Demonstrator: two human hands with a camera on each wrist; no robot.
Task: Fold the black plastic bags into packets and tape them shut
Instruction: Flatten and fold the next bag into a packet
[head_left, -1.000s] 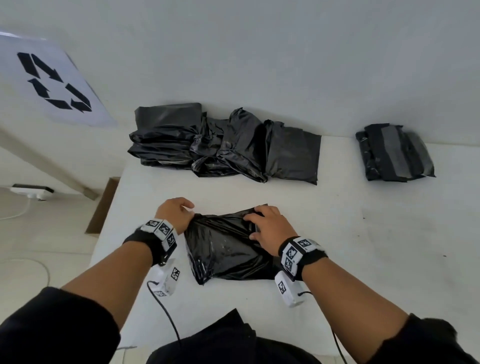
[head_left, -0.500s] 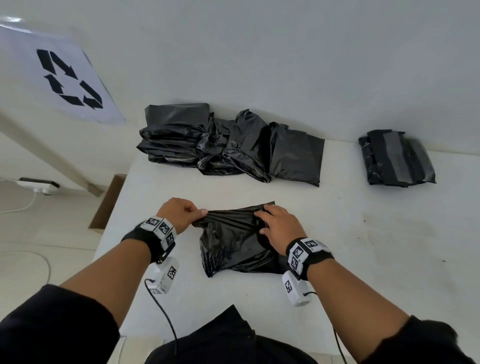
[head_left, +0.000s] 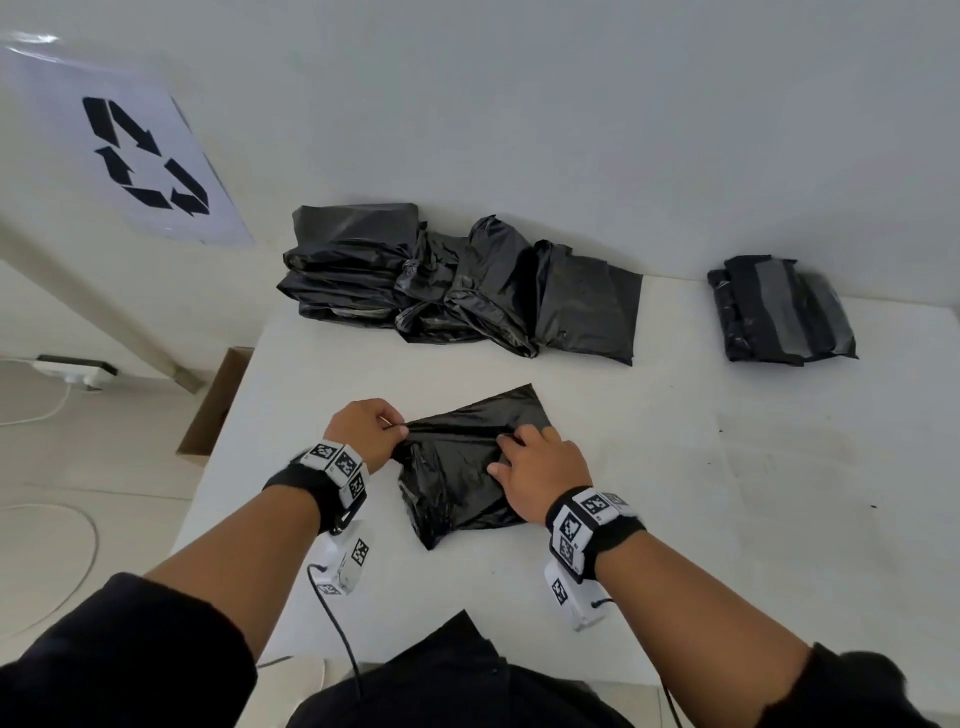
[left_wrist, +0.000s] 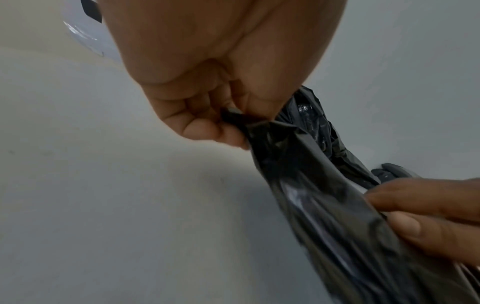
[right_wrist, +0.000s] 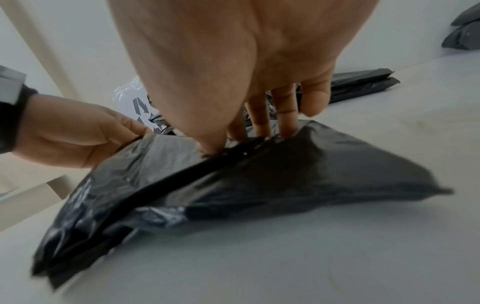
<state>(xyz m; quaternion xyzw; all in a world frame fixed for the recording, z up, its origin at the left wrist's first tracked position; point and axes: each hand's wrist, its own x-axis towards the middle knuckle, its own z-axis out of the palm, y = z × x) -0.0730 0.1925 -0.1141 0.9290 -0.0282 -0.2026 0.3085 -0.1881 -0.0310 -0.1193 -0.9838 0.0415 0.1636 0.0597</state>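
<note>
1. Worktop (head_left: 675, 493), white and set against the wall, carries everything I am working with.
2. Heap of loose black bags (head_left: 457, 291) lies at the far edge against the wall, some flat, some crumpled. None of these shows tape, so I judge most of the job is left.
3. Taped packet (head_left: 779, 312), with a grey band across it, sits at the far right, well apart from the heap. It looks like the only finished one in view.
4. Black bag (head_left: 467, 467) under my hands lies near the front edge, partly folded and crumpled, one far corner flat on the worktop. No tape is on it yet, and I see no tape roll in any view.
5. My right hand (head_left: 540, 473) rests on the bag's right side; from the right wrist view its fingertips (right_wrist: 285, 131) dig into a ridge of plastic with the thumb beside them, so this grip is pinched on the bag.
6. My left hand (head_left: 363, 431) has its grip clamped on the bag's left end, fingers curled round a bunched edge (left_wrist: 249, 123), drawing the plastic taut between both hands.
7. By my judgement this packet is mid-fold: further folding, then taping, remain.
</note>
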